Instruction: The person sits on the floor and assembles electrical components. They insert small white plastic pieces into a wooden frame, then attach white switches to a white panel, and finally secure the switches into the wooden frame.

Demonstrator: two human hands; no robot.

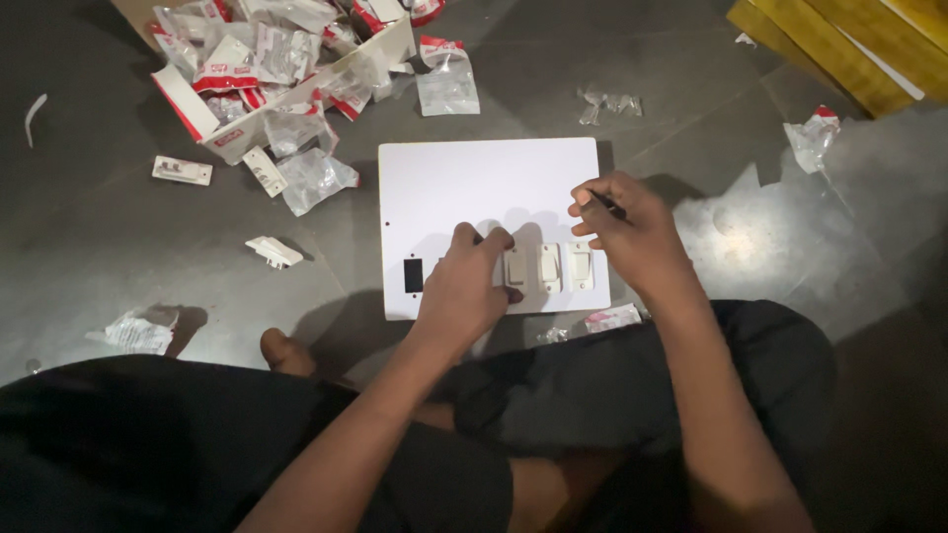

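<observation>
A white rectangular switch board panel [489, 183] lies flat on the dark floor in front of my crossed legs. Three white switches [548, 266] sit in a row along its near edge, and a black rectangular cut-out [413, 275] is open at the left. My left hand [462, 286] rests on the panel with its fingers curled and pressing down just left of the switches. My right hand [624, 232] hovers over the right end of the row and holds a thin dark tool [607, 205] between its fingers.
A cardboard box [267, 69] full of small plastic packets stands at the back left, with loose packets and white switch parts [274, 252] scattered near it. Crumpled wrappers [136, 331] lie left and right. Yellow boards [849, 39] lean at the top right.
</observation>
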